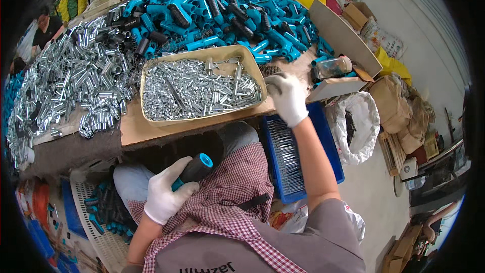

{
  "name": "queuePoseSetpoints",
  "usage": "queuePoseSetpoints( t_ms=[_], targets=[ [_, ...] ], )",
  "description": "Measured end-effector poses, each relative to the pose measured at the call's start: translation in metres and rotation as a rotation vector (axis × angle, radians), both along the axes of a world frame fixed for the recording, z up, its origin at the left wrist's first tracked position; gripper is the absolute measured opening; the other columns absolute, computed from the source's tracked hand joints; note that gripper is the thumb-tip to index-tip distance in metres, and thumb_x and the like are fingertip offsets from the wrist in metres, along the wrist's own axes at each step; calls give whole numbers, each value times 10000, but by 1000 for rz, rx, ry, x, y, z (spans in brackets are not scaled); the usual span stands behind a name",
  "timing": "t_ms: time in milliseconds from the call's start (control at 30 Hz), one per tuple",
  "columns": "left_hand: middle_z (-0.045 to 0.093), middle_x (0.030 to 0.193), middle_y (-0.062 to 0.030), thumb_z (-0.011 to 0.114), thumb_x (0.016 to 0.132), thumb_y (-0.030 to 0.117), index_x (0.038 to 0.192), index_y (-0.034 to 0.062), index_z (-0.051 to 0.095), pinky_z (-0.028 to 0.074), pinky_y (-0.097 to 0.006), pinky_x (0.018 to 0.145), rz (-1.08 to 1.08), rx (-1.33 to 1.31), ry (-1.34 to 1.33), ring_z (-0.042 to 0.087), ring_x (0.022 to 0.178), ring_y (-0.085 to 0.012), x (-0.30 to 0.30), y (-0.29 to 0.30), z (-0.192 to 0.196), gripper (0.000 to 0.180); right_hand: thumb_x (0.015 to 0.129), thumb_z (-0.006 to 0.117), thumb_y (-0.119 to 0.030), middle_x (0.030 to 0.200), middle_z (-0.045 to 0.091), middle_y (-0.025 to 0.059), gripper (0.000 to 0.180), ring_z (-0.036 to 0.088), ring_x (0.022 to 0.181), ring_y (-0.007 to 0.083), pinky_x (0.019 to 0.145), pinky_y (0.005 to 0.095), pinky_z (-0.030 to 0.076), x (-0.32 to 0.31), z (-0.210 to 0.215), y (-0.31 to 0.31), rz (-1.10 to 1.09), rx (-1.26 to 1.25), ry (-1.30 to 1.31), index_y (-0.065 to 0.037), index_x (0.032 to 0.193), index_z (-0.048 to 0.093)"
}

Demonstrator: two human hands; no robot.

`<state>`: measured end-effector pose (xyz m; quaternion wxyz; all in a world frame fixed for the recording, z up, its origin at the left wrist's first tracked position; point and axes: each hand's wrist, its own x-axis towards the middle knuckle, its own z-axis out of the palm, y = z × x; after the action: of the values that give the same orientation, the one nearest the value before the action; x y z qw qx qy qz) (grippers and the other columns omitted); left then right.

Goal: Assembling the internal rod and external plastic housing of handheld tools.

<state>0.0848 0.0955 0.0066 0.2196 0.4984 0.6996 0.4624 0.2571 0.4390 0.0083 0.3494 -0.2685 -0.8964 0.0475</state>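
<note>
I see from far that the left hand (169, 192), in a white knitted glove, has its fingers curled firmly around a black and teal handle (197, 168). This handle is held above the person's lap, in front of the checked cloth apron (235, 177). Its shape is a thick cylinder; the black sleeve looks matt, and the teal end, smooth and round with a hollow in the middle, is tilted up and toward the right.

The right hand (287, 97), also gloved, is at the right rim of a cream plastic tray (256, 71), with its fingers bent downward. I cannot tell whether something is pinched between them, because the glove hides it. The tray is rectangular with rounded corners, and in it lie many small shiny metal pieces (197, 91).

Left of the tray I see a heap of bright metal tubes (88, 78), polished and cylindrical. Behind it is a big pile of teal handles (212, 15), some with ribbed black sleeves. Under the right forearm stands a blue plastic crate (333, 164) with thin metal rods (285, 159), and beside it a wrinkled white sack (361, 131).
</note>
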Motion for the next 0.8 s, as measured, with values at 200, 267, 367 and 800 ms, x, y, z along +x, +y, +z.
queuePoseSetpoints(
  t_ms=[200,267,367,800],
  targets=[
    [699,1044,-229,802,717,151,1240,-16,627,540,-355,826,48,7,7,713,930,-317,-2,-7,-10,577,778,721,-156,1025,663,153,227,590,1013,370,880,454,488,9,-39,55,-120,99,-234,-139,1004,740],
    [696,1036,-237,804,714,148,1244,-16,624,542,-356,815,67,-10,61,713,921,-328,-2,-7,-11,583,759,736,-148,1007,661,160,220,587,1004,372,888,450,483,5,-37,59,-74,55,-184,-130,977,725],
    [694,1022,-241,809,706,148,1250,-14,620,544,-360,805,75,-4,36,711,910,-337,-2,-4,-10,598,744,748,-106,982,664,157,206,596,977,370,887,465,475,6,-39,69,-122,47,-30,-85,944,701],
    [697,983,-218,792,790,349,1277,-14,599,535,-339,781,139,8,-115,710,851,-250,-16,-4,-7,638,853,690,-179,818,682,136,168,667,820,331,741,431,534,-67,22,-132,840,-367,34,-61,971,701]
  ],
)
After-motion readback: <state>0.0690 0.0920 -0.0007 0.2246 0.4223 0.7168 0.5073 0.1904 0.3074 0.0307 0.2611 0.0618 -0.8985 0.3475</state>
